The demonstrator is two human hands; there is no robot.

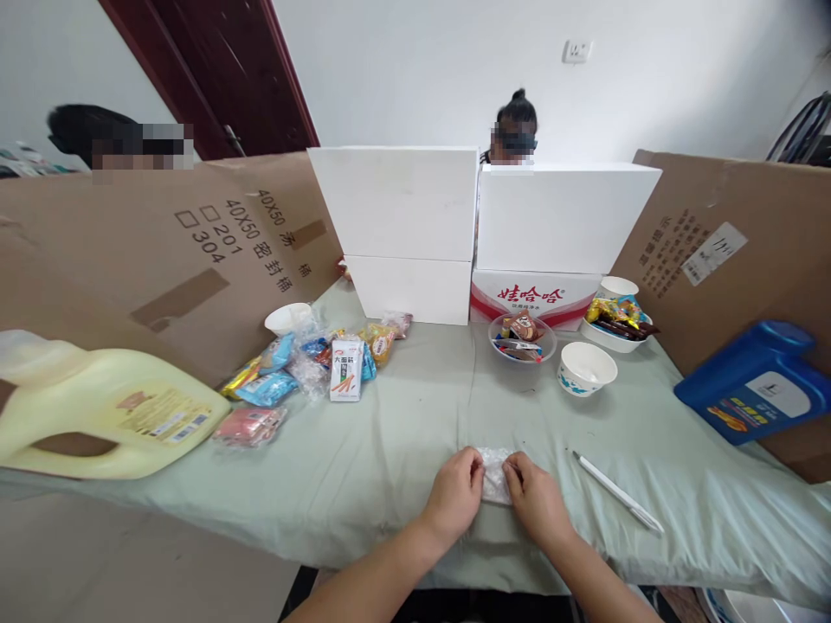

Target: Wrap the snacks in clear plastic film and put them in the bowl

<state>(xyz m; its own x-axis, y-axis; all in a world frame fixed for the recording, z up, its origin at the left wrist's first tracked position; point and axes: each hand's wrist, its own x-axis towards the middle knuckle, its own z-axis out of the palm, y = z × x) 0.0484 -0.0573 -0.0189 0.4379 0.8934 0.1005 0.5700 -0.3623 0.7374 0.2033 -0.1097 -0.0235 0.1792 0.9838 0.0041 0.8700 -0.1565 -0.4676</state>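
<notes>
at the desk's near edge, left hand and right hand pinch a small clear packet from either side; keeping both grips close would likely steady it. beyond lie a pen, snacks, bowls.

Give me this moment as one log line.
left hand: grips clear bag | right hand: grips same bag | bag: on green cloth | pen: right, untouched
</notes>
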